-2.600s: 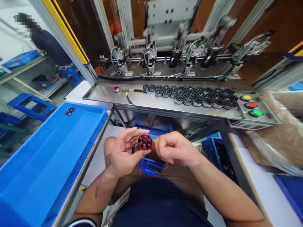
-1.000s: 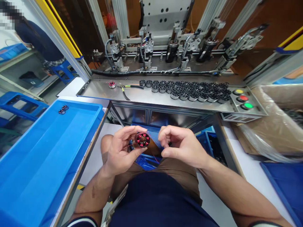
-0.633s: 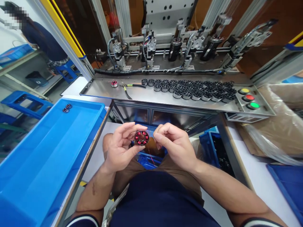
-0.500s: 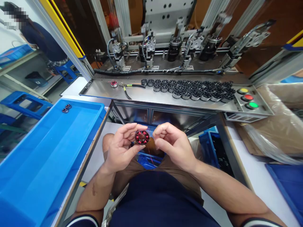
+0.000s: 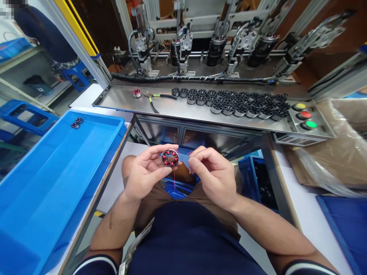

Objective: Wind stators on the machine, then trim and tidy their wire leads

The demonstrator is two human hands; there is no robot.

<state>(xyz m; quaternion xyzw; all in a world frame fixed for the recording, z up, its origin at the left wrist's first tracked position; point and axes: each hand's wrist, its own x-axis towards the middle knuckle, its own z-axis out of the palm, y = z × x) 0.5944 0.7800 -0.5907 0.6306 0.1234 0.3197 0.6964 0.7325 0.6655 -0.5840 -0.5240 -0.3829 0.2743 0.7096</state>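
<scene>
My left hand (image 5: 147, 170) grips a motor stator (image 5: 170, 158) by its rim between thumb and fingers. Red windings fill the slots of the round stator, and its open centre faces me. A thin pink-red wire (image 5: 174, 179) hangs below it. Just to the right, my right hand (image 5: 213, 172) is closed in a pinch, with a short bit of pink wire showing at the fingertips. Both hands are above my lap. On the metal ledge lie another red-wound stator (image 5: 137, 93) and cutting pliers (image 5: 156, 100) with black and yellow handles.
Several black, unwound stators (image 5: 229, 101) stand in rows on the ledge (image 5: 177, 114). Behind is a winding machine (image 5: 216, 49). Push buttons (image 5: 304, 115) sit at right. A blue tray (image 5: 57, 164) at left holds a pair of small parts (image 5: 77, 123). A person (image 5: 46, 34) is at far left.
The stator has turned slightly, and the wire now hangs straighter below it. My right hand remains pinched beside it. Behind, the machine's pale holed plate has gone from view.
</scene>
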